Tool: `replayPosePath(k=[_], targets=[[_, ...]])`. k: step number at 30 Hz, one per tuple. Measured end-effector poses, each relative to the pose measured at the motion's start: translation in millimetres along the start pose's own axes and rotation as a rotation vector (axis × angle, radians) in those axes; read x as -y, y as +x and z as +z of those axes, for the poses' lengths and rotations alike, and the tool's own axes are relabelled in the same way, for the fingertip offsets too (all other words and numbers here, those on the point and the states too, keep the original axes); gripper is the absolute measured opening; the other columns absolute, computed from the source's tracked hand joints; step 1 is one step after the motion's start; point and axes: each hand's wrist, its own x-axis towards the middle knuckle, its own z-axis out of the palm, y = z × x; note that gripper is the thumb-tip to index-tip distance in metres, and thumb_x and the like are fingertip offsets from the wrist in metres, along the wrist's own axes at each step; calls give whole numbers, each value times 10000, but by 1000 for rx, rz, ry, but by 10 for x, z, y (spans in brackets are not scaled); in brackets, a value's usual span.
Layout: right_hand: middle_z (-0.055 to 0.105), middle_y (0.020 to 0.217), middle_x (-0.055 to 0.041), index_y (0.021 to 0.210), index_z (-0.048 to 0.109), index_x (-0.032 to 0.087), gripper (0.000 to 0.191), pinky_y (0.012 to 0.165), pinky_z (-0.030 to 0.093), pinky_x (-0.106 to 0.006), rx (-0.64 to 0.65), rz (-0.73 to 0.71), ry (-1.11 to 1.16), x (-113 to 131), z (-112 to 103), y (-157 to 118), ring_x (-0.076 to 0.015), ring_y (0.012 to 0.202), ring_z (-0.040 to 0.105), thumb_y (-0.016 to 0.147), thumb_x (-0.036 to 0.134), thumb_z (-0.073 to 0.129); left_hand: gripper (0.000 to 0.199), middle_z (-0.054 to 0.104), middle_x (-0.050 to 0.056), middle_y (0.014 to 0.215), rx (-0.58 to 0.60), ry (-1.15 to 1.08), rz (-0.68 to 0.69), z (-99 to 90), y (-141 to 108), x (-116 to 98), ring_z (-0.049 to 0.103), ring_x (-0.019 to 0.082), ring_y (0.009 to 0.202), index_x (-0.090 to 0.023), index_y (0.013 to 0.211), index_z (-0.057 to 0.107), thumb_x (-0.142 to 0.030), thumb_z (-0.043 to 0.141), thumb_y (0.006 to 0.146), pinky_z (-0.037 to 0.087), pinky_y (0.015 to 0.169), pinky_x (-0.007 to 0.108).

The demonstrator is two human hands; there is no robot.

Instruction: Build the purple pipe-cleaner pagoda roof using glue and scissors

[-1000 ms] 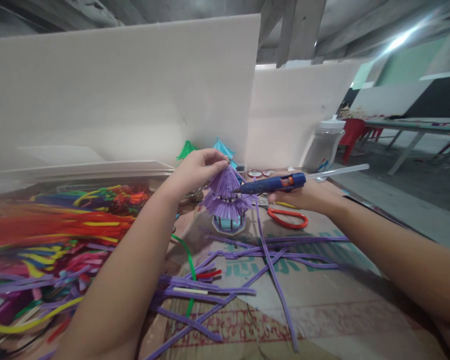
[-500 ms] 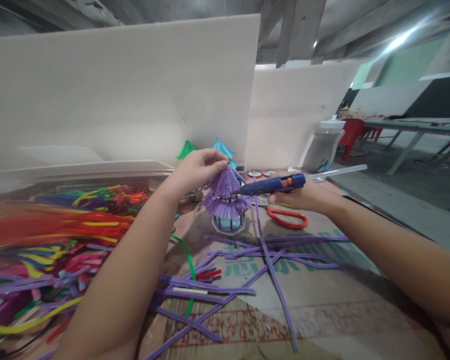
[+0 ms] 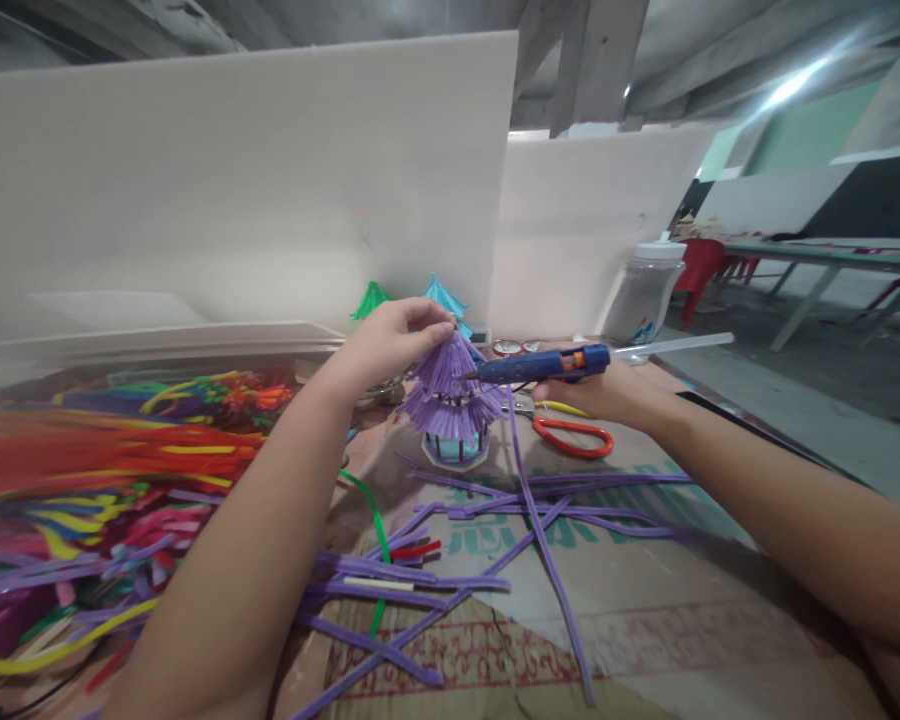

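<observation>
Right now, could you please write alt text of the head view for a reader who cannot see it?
The left hand pinches the top of a small purple pagoda model, while the right hand aims a blue glue gun at its roof. Purple pipe cleaners and red-handled scissors lie around.
</observation>
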Motion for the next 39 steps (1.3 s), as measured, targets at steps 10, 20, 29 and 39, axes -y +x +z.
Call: replayPosePath(k=[10, 20, 29, 39], targets=[[676, 750, -30, 907, 704, 240, 336, 662, 491, -335, -50, 34, 30, -40, 42, 7, -218, 732, 604, 749, 537, 695, 301, 701, 49, 886, -3, 28, 16, -3, -10, -10, 606, 169, 807, -155, 945, 705, -425, 594, 870, 457, 711, 266], [684, 745, -33, 877, 707, 214, 342, 621, 476, -307, -98, 50, 4, -58, 57, 6, -204, 712, 608, 748, 530, 694, 311, 700, 49, 883, 0, 40, 7, -12, -17, -32, 605, 175, 805, -151, 949, 706, -429, 594, 864, 465, 719, 271], [648, 687, -24, 807, 690, 235, 291, 597, 470, -314, -138, 60, 56, -80, 95, 27, -199, 665, 583, 720, 510, 726, 310, 699, 38, 870, 4, 42, 28, -16, -11, -26, 603, 167, 794, -153, 936, 709, -432, 597, 863, 459, 718, 266], [675, 712, -37, 774, 698, 239, 254, 647, 495, -355, -140, 45, 88, -83, 92, 26, -223, 697, 621, 736, 488, 732, 303, 695, 43, 856, 11, 13, 10, -13, -17, -37, 601, 164, 770, -158, 930, 707, -434, 601, 859, 460, 685, 270]])
